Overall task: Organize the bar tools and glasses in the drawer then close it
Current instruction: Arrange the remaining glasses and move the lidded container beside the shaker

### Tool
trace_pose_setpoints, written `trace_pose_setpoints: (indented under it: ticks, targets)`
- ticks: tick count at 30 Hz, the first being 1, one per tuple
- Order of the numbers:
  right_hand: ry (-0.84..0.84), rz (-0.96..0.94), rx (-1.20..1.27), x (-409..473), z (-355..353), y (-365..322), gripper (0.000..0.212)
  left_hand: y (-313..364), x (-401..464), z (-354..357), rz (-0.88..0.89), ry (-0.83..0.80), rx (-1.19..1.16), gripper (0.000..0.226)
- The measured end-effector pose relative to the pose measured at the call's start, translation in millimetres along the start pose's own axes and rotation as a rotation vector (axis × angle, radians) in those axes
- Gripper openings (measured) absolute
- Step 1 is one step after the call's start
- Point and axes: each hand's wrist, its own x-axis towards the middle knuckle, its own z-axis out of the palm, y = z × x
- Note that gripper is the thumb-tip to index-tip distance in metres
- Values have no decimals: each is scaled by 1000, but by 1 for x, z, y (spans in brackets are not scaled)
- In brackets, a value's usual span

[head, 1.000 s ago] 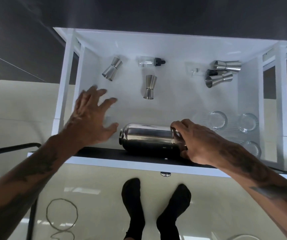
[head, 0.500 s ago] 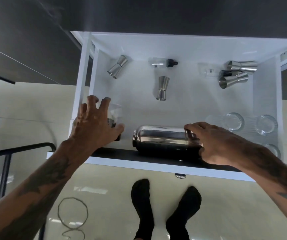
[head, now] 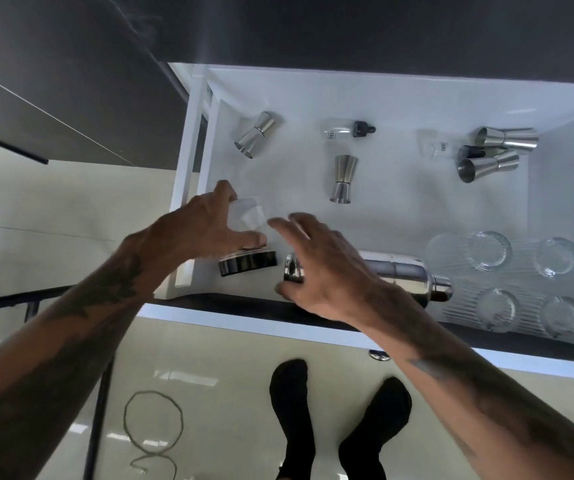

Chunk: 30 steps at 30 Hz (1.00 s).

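Note:
The white drawer (head: 188, 168) stands pulled out below me. My left hand (head: 192, 230) grips a small clear glass (head: 249, 216) at the drawer's near left. Just below it is a dark shiny round piece (head: 247, 263); whether the two are joined I cannot tell. My right hand (head: 330, 271) hovers with fingers spread over the left end of the steel shaker (head: 399, 271), which lies on its side by the front edge. Steel jiggers lie at the back left (head: 256, 133), in the middle (head: 342, 178) and at the back right (head: 507, 138). Several glasses (head: 486, 249) fill the near right corner.
A dropper bottle (head: 346, 128) with a black cap lies at the back, and another clear one (head: 432, 145) sits beside the right jiggers. Below the drawer front are my feet in black socks (head: 289, 410), a cable loop (head: 153, 420) on the floor and a black rail (head: 1, 299).
My left hand has closed on the clear glass and lifted it. My right hand has left the shaker's neck and moved left, toward the glass. The camera has shifted.

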Motion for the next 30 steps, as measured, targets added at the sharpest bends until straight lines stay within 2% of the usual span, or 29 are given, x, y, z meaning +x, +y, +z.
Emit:
trace_pose_setpoints:
  ticks: [2,5,8,11,13,15,17,19,22,25,27,30]
  targets:
    - [10,3,61,18,11,-9,96,0,3,-5,22,-38,44,81]
    - [81,-12,133,23,21,-6,93,2,1,-6,47,-26,57,85]
    - [102,25,144,19,27,-2,93,-10,-16,-3,143,34,-55,88]
    - [44,108,219,22,29,-2,95,-25,-36,12,281,9,-1,106]
    - [-32,179,307,27,27,-4,97,-30,-41,23,292,40,73,110]
    - [-105,233,368,29,17,1,97,-29,-40,28,325,147,121,99]
    - [-183,248,213,25,0,18,92,-29,-37,26,344,180,145,90]
    - [-281,286,2,13,-21,43,91,-29,-33,18,330,136,144,86]
    - [-383,352,-86,-10,-36,58,92,-26,-27,-2,304,51,182,82]
    - [-361,300,-96,-16,-32,56,109,-19,-18,-26,277,-16,198,75]
    - [-338,314,-58,-13,-32,51,100,-13,-11,-43,237,-88,177,68]
    - [-161,245,67,-4,-24,32,79,-1,-1,-62,240,-179,229,52]
